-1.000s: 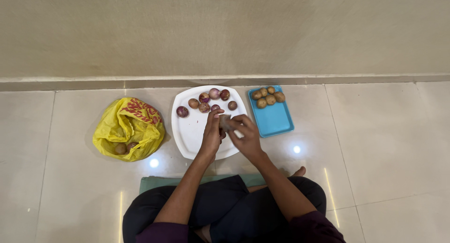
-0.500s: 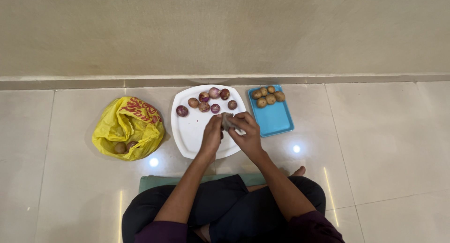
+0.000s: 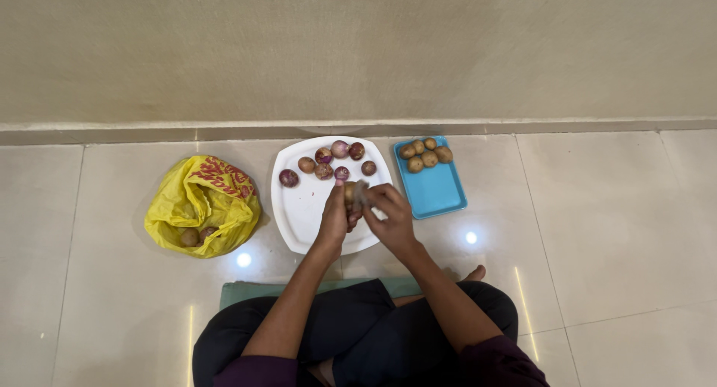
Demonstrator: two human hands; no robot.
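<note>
I sit cross-legged on a green mat [image 3: 246, 291] on the tiled floor [image 3: 612, 230], facing a plain wall, and both my hands meet over the near part of a white square plate [image 3: 302, 208]. My left hand [image 3: 334, 217] is curled around a small brownish onion [image 3: 349, 193], holding it up above the plate with the fingers wrapped about its lower side. My right hand [image 3: 390, 211] is clenched too, its fingertips pinching at the top of that same onion where a pale bit of something shows; whether that is loose skin or a small tool I cannot tell, it is too small to make out. The two hands touch each other at the onion. Just under my left hand a darker reddish piece lies on the plate, partly hidden by my fingers. Along the far edge of the plate lie several more onions [image 3: 328, 161], reddish purple and brown, in a loose row, with one apart at the left side. Just beside the plate on its right lies a blue rectangular tray [image 3: 441, 197], and a small cluster of potatoes [image 3: 424, 155] sits at its far end, the near part bare. To the left of the plate, a little apart, a crumpled yellow plastic bag [image 3: 202, 204] with red print lies open on the floor, with a couple of brown round things showing inside near its front.
</note>
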